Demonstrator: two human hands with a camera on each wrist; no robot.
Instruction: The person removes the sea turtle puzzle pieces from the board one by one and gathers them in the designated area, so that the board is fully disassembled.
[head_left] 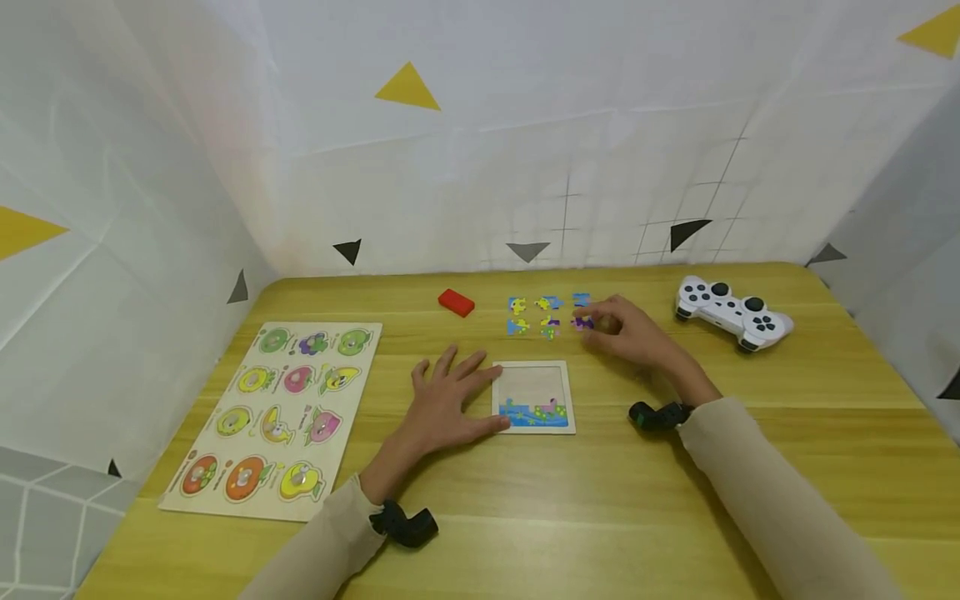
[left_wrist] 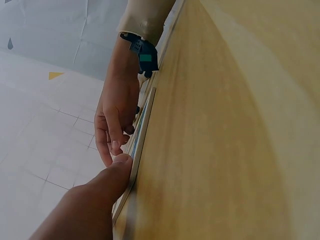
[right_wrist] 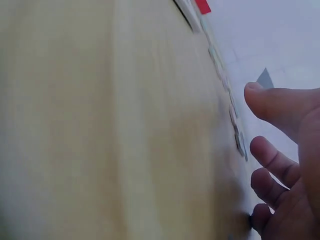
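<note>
My left hand (head_left: 448, 406) lies spread at the left side of a small square puzzle tray (head_left: 532, 364), its thumb and a fingertip on the light rim. Blue and green puzzle pieces (head_left: 534, 415) fill the tray's lower part, while the upper part shows bare backing. My right hand (head_left: 628, 333) reaches over the right end of several loose jigsaw pieces behind the tray. Its fingertips are right at a purple piece (head_left: 582, 322), partly hidden by them. In the right wrist view, a gap shows between the thumb (right_wrist: 272, 102) and the other fingers.
A red block (head_left: 456, 302) lies left of the loose pieces, among them a yellow and blue one (head_left: 517, 305). On the left is a wooden fruit peg board (head_left: 288, 450). A white game controller (head_left: 731, 313) sits at the back right. White cloth walls surround the wooden table (head_left: 570, 525).
</note>
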